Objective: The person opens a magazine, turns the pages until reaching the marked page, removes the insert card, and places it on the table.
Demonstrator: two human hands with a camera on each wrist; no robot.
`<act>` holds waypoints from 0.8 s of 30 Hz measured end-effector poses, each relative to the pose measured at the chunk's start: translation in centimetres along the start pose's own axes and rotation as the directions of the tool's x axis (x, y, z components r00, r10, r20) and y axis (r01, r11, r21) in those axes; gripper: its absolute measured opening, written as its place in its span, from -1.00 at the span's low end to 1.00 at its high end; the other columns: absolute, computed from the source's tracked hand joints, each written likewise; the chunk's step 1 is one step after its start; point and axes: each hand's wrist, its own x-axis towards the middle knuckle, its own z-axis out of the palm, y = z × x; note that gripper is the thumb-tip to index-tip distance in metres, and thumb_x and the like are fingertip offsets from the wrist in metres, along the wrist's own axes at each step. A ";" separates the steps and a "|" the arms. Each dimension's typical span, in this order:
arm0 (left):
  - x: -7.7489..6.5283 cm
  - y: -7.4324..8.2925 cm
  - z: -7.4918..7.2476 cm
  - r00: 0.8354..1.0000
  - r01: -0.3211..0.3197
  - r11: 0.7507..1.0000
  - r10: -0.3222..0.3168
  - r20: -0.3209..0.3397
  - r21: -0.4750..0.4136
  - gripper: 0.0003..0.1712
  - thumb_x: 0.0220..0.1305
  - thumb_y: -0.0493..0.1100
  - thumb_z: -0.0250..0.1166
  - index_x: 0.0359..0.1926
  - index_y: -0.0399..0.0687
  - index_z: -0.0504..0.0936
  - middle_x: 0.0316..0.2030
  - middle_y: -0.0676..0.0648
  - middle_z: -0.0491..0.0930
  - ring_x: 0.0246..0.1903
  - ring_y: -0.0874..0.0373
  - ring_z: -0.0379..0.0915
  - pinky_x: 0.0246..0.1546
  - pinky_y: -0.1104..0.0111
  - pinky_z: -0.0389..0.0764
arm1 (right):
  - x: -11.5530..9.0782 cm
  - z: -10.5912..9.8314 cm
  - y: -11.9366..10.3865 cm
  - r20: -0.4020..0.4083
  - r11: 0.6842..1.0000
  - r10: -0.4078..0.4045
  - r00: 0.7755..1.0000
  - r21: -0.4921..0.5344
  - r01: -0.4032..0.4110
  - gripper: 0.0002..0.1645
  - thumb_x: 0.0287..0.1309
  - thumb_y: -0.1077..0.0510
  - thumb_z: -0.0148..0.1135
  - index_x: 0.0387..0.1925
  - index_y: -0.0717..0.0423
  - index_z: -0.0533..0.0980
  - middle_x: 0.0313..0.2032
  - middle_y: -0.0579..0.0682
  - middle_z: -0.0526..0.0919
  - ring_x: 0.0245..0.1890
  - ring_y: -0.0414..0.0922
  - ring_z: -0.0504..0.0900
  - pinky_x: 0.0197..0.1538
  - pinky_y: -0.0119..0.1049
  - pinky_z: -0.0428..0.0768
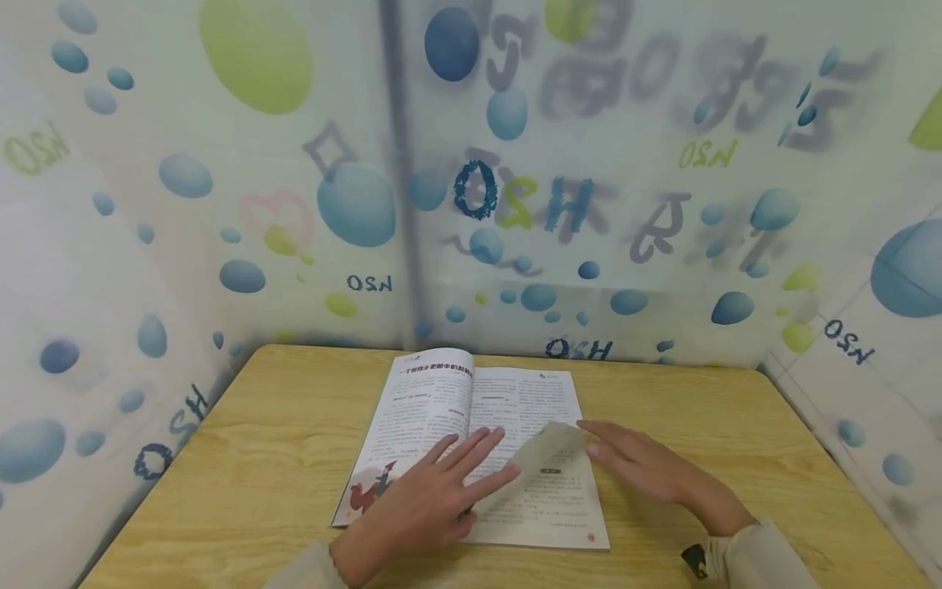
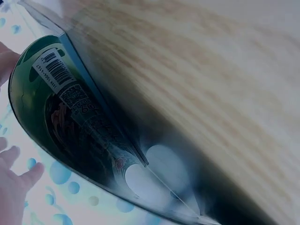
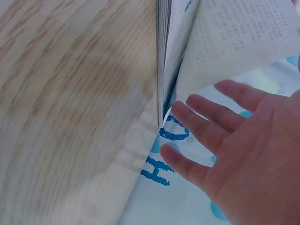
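An open magazine [image 1: 526, 393] lies on the wooden table, pages of printed text up, with a red and dark illustration at its lower left. My left hand [image 1: 427, 499] is over its lower middle, fingers spread and mostly straight. A page [image 1: 559, 483] on the right side is lifted and curled. Beside that page's outer edge is my right hand [image 1: 648, 462], its index fingertip and thumb right at the curl. From the right wrist view, this hand's fingers [image 3: 197, 124] look extended, close to the raised page. In the left wrist view, a curved green cover [image 2: 30, 98] carries a barcode.
The wooden table [image 1: 280, 425] extends around the magazine. White sheets [image 1: 353, 311] printed with blue and green drops and lettering surround it at the back and sides. A dark tag [image 1: 694, 562] shows at the right sleeve [image 1: 765, 556].
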 end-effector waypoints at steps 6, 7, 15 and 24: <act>0.2 0.0 -0.1 0.999 -0.054 0.996 0.053 0.008 0.073 -0.13 0.20 -0.03 0.27 0.50 0.30 0.12 0.54 -0.01 -0.27 0.50 0.05 -0.36 0.39 -0.03 -0.02 | 0.0 -0.2 0.1 0.026 0.999 0.051 0.998 0.012 -0.051 -0.23 0.44 -0.21 -0.12 0.47 0.15 0.13 0.41 0.20 0.20 0.40 0.23 0.13 0.31 0.26 0.13; 0.2 0.0 -0.1 0.998 -0.061 0.995 0.060 0.014 0.081 -0.14 0.20 -0.02 0.27 0.49 0.28 0.15 0.54 0.00 -0.27 0.50 0.04 -0.37 0.39 -0.05 -0.05 | 0.0 -0.2 0.0 0.033 0.998 0.061 0.998 0.013 -0.061 -0.21 0.43 -0.22 -0.10 0.47 0.14 0.13 0.42 0.19 0.19 0.40 0.23 0.13 0.31 0.27 0.13; 0.3 0.2 0.0 0.995 -0.097 0.989 0.093 0.039 0.115 -0.37 0.24 0.00 0.23 0.35 0.16 0.43 0.51 -0.01 -0.05 0.49 0.05 -0.32 0.40 -0.05 -0.12 | 0.3 0.3 -0.6 0.135 0.994 0.026 0.990 -0.105 -0.011 0.09 0.02 -0.45 0.25 0.42 0.08 0.25 0.41 0.19 0.22 0.35 0.23 0.23 0.25 0.29 0.23; 0.3 0.1 -0.1 0.992 -0.121 0.980 0.114 0.050 0.160 -0.50 0.18 0.05 0.26 0.16 0.11 0.61 0.46 -0.08 0.14 0.48 -0.01 -0.22 0.40 -0.05 -0.16 | 0.1 1.0 -0.7 0.240 0.991 -0.011 0.971 -0.130 0.043 0.22 -0.31 -0.45 0.46 0.39 0.00 0.33 0.42 0.10 0.21 0.34 0.22 0.26 0.26 0.28 0.22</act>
